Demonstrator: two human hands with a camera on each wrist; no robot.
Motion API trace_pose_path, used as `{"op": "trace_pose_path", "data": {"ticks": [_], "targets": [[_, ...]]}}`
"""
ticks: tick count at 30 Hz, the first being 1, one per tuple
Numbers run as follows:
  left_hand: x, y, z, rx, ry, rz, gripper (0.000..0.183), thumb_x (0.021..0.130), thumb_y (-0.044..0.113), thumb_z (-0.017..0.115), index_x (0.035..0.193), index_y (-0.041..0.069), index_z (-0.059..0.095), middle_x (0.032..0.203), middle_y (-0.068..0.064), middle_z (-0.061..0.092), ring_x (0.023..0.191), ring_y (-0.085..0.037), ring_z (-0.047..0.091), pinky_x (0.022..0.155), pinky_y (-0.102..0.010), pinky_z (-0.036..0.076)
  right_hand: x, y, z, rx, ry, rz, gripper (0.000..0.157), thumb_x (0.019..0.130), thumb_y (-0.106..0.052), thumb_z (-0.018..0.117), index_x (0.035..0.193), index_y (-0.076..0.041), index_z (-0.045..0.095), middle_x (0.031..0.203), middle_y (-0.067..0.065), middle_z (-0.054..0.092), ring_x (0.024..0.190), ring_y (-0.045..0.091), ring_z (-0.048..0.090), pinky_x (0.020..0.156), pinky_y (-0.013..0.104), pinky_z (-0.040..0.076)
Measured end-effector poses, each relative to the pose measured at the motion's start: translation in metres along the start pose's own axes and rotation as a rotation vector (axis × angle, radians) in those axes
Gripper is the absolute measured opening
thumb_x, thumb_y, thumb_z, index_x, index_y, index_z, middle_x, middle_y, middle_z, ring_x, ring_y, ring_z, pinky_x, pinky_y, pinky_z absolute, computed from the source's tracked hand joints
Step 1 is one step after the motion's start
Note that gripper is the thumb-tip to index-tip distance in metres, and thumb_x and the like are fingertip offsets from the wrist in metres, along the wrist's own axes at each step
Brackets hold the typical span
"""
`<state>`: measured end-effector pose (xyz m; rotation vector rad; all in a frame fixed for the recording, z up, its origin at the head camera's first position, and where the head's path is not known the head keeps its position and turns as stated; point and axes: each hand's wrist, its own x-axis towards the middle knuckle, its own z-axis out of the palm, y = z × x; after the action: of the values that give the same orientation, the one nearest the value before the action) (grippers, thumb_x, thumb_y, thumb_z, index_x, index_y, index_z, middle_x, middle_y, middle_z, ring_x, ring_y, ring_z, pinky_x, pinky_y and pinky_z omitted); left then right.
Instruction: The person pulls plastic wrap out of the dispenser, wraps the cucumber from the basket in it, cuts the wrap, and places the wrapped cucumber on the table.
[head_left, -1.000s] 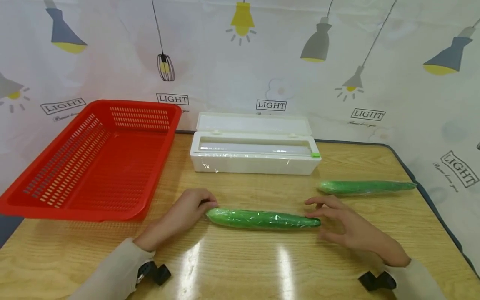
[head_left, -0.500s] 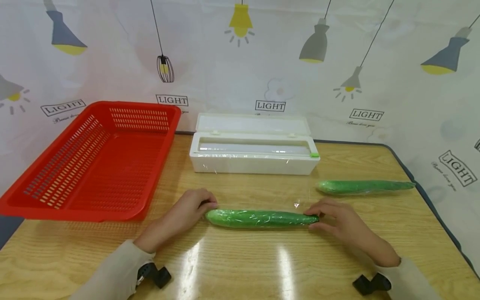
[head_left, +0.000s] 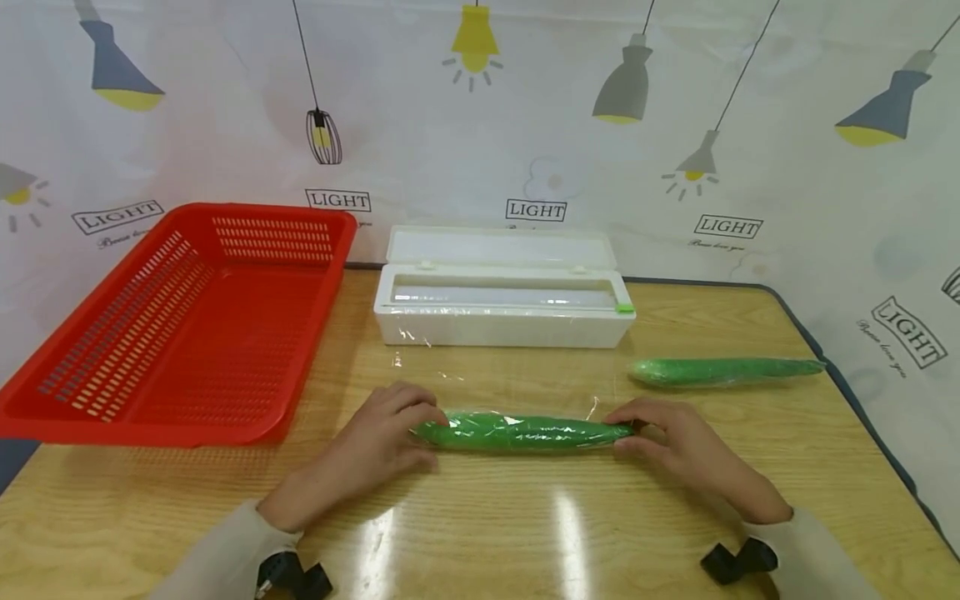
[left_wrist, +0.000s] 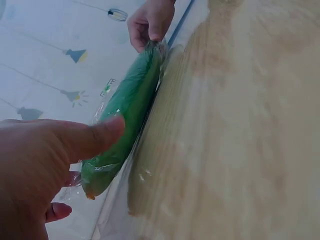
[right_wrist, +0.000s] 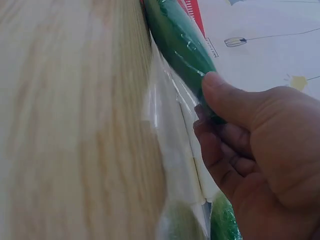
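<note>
I see the cucumber between two hands, in front of the white box. The left hand holds its round end; the right hand pinches the thin tip. It's probably firm, light and slippery in plastic, so grip both ends.

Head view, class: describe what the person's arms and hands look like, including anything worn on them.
The left hand and right hand are gloveless. Plain light beige sleeves reach the wrists. Each wrist bears a black device with a blocky end; I see no cables.
</note>
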<state>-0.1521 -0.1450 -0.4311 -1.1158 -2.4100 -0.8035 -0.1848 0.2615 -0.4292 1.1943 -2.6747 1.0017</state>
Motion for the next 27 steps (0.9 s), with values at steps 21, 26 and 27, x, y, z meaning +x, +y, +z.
{"op": "trace_pose_path", "data": {"ticks": [21,26,27], "targets": [[-0.01,-0.008,0.013,-0.238,0.043,-0.319,0.039,0.074,0.003,0.079,0.11,0.009,0.065,0.113,-0.004,0.059,0.103,-0.019,0.054,0.075,-0.029,0.05,0.007,0.004,0.003,0.258,0.034,0.372,0.026,0.09,-0.021,0.067,0.113,-0.009,0.063,0.102,0.001,0.067,0.093,0.013,0.063,0.079,0.024,0.05],[-0.008,-0.009,0.014,-0.246,0.061,-0.353,0.035,0.077,0.003,0.077,0.109,0.007,0.065,0.107,-0.003,0.062,0.091,-0.015,0.055,0.073,-0.029,0.049,0.012,0.003,0.006,0.227,0.048,0.406,0.021,0.093,-0.024,0.064,0.106,-0.008,0.063,0.091,-0.001,0.067,0.085,0.012,0.065,0.072,0.025,0.051],[-0.008,-0.009,0.014,-0.251,0.067,-0.364,0.034,0.077,0.003,0.077,0.108,0.007,0.065,0.105,-0.003,0.062,0.09,-0.015,0.056,0.073,-0.029,0.049,0.013,0.003,0.006,0.224,0.051,0.415,0.02,0.093,-0.024,0.064,0.106,-0.009,0.064,0.089,-0.001,0.068,0.083,0.012,0.065,0.071,0.025,0.051]]}}
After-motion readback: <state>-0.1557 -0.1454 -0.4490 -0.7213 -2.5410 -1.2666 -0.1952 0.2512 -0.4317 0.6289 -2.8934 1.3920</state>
